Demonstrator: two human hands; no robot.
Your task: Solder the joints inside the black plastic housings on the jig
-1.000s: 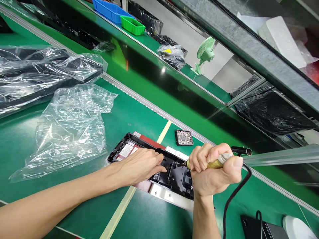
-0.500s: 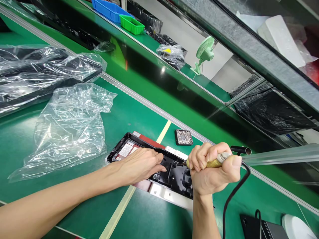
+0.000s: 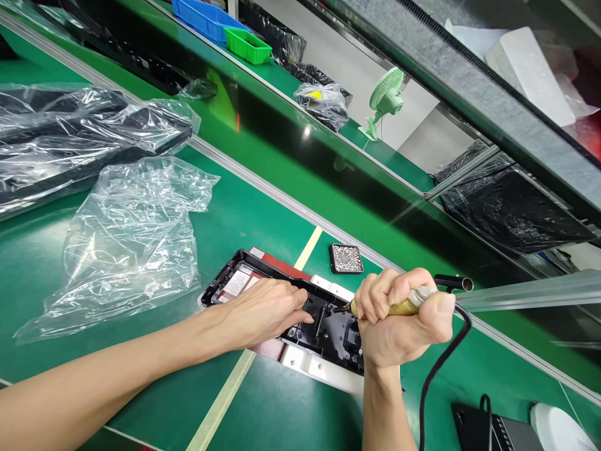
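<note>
A black plastic housing [image 3: 333, 332] lies at a slant on a fixture with white blocks [image 3: 323, 369] along its sides. My right hand [image 3: 399, 313] is wrapped round a corded screwdriver [image 3: 404, 307], its tip pointing left into the housing. The black cord [image 3: 444, 357] hangs from its back end. My left hand [image 3: 272, 310] rests over the housing's middle, left of the tip, with fingers bent together; what they hold, if anything, is hidden. Behind the housing sits a small black tray [image 3: 346, 259] of screws. A white label [image 3: 236, 283] shows at the housing's left part.
Clear plastic film [image 3: 136, 238] lies on the green bench at the left, beside wrapped black parts [image 3: 84, 138]. A metal rail [image 3: 263, 178] crosses behind the housing. A black tube [image 3: 453, 284] stands behind my right hand. A black device [image 3: 498, 432] lies at the lower right.
</note>
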